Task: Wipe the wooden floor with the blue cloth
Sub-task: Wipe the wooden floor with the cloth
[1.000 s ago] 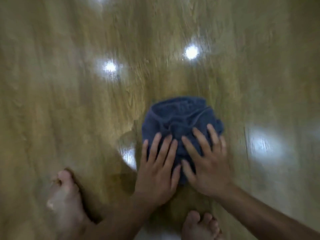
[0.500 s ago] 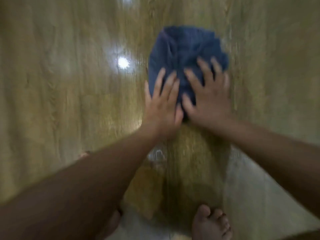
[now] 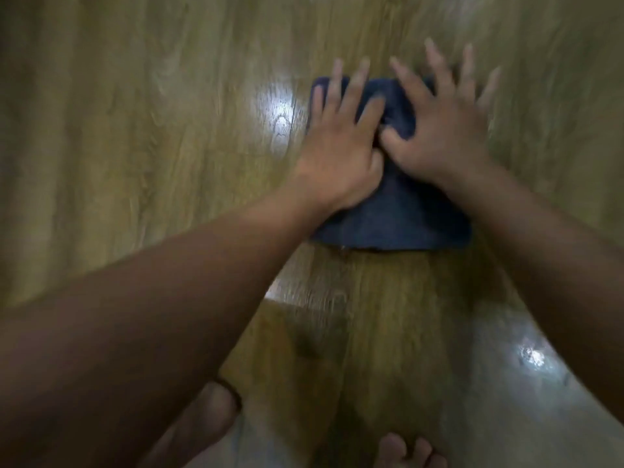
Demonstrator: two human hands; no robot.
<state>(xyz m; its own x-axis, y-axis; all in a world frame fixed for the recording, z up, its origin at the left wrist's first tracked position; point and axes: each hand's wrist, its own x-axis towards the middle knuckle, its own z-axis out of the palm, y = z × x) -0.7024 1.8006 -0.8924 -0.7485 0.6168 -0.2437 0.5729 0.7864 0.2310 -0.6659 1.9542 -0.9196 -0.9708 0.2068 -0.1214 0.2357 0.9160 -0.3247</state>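
Both hands, left hand (image 3: 337,146) and right hand (image 3: 439,136), press flat on the blue cloth (image 3: 398,217) lying on the wooden floor (image 3: 135,113), fingers (image 3: 358,79) spread wide and straight.

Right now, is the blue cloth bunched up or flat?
Flat: the blue cloth lies smooth on the wooden floor, its near edge straight.

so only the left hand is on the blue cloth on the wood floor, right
Not quite: the head view shows both hands on it. The left hand and the right hand lie side by side, fingers spread, on the blue cloth on the wood floor.
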